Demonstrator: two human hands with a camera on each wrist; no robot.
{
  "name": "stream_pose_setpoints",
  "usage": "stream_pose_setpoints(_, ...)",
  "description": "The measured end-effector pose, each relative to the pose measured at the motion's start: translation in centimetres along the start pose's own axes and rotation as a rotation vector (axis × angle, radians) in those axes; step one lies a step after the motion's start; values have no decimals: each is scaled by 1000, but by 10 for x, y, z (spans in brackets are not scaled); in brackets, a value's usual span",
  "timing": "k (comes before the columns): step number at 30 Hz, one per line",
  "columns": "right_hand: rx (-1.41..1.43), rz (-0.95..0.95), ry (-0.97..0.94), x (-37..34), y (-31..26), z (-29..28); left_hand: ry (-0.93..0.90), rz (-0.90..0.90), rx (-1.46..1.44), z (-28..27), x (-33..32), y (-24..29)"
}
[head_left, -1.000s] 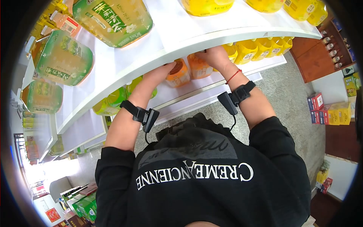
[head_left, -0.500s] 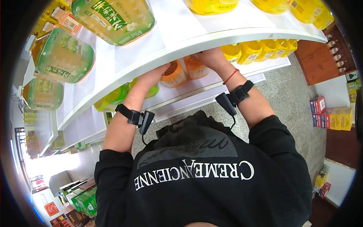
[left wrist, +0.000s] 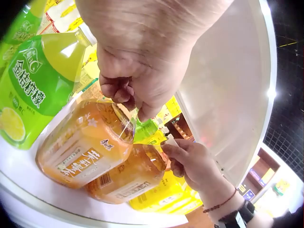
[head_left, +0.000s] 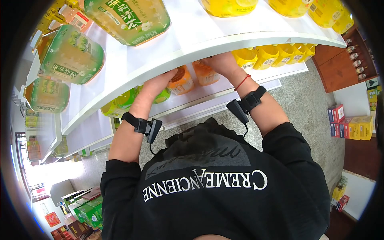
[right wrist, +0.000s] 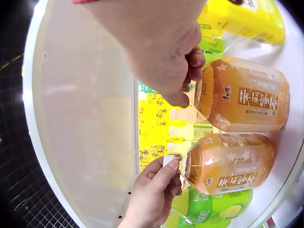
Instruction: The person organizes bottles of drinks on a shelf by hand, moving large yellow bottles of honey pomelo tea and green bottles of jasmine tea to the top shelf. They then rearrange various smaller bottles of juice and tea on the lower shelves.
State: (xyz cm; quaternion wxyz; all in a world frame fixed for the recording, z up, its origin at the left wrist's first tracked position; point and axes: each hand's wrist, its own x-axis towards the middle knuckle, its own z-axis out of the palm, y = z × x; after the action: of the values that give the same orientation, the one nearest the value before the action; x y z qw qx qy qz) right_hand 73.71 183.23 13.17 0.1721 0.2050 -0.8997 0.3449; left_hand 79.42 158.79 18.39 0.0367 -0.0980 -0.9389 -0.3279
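Two orange tea bottles stand side by side on the lower shelf. My left hand (head_left: 159,85) holds the top of the left bottle (head_left: 182,81); in the right wrist view that hand (right wrist: 153,189) pinches its white cap (right wrist: 170,160). My right hand (head_left: 224,64) grips the top of the right bottle (head_left: 206,74). Curled fingers of the left hand (left wrist: 142,57) hide the near bottle's cap in the left wrist view, with the right hand (left wrist: 197,166) at the farther bottle (left wrist: 128,178). In the right wrist view, the right hand (right wrist: 156,52) covers the cap of the upper bottle (right wrist: 247,95).
Green bottles (head_left: 124,101) stand left of the orange pair and yellow bottles (head_left: 266,56) to the right. The upper shelf's curved white edge (head_left: 180,54) runs above the wrists. Large green-labelled bottles (head_left: 72,56) and more yellow bottles (head_left: 230,6) stand on that shelf.
Both orange bottles have shifted a little left, toward the green bottles, with my hands on their tops. The left forearm has moved left too.
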Motion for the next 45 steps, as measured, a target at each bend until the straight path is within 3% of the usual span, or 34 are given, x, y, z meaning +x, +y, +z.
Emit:
stream_pose_setpoints(19, 57, -22, -12, -5, -4, -13, -38, -14, 22, -2, 0, 1)
stream_pose_setpoints(23, 106, 163, -24, -14, -5, -45, -100, -11, 45, -13, -4, 13)
stream_pose_setpoints(25, 111, 263, -17, -23, 2, -62, 81, 141, -69, -9, 2, 6)
stream_pose_setpoints(26, 58, 274, 66, -29, 14, -68, 75, 151, -79, -8, 4, 7)
stream_pose_setpoints(30, -82, 367, 203, -39, 40, -111, 173, 246, -102, -2, 6, 34)
stream_pose_setpoints(32, -97, 423, 200, -44, 43, -136, 6, 118, -212, 3, 6, 54)
stream_pose_setpoints(36, -249, 510, 156, -46, 57, -167, -55, 97, -139, 28, 13, 79)
stream_pose_setpoints(38, -347, 560, 105, -46, 61, -180, -197, 31, 69, 28, 16, 108)
stream_pose_setpoints(42, -342, 572, 27, -44, 93, -191, -207, 96, 17, 64, 38, 131)
stream_pose_setpoints(45, -445, 473, -65, -40, 114, -192, -126, 139, 27, 93, 57, 153)
